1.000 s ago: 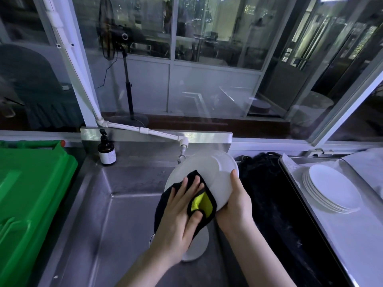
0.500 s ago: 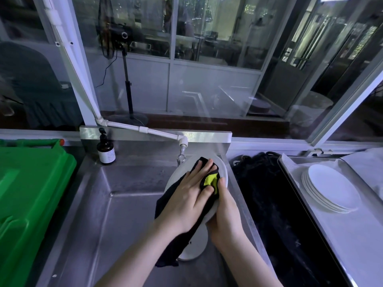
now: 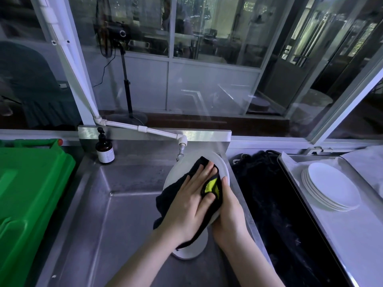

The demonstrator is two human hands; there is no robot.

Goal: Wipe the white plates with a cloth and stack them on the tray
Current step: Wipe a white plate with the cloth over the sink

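the plate [image 3: 222, 167] is held tilted over the sink [image 3: 116, 214], with the black cloth [image 3: 176, 189] on its face. the left hand [image 3: 190, 204] presses the cloth with flat fingers, and the right hand [image 3: 230, 216] grips the plate's edge. a stack of plates [image 3: 329, 185] sits on the tray [image 3: 352, 245], well apart to the right.

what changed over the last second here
The left hand slid the cloth up and to the right across the plate, from its lower left toward its right rim. The right hand kept gripping that plate's edge; nothing was taken up or let go. The stacked plates on the tray and the lower plate in the sink stayed put.
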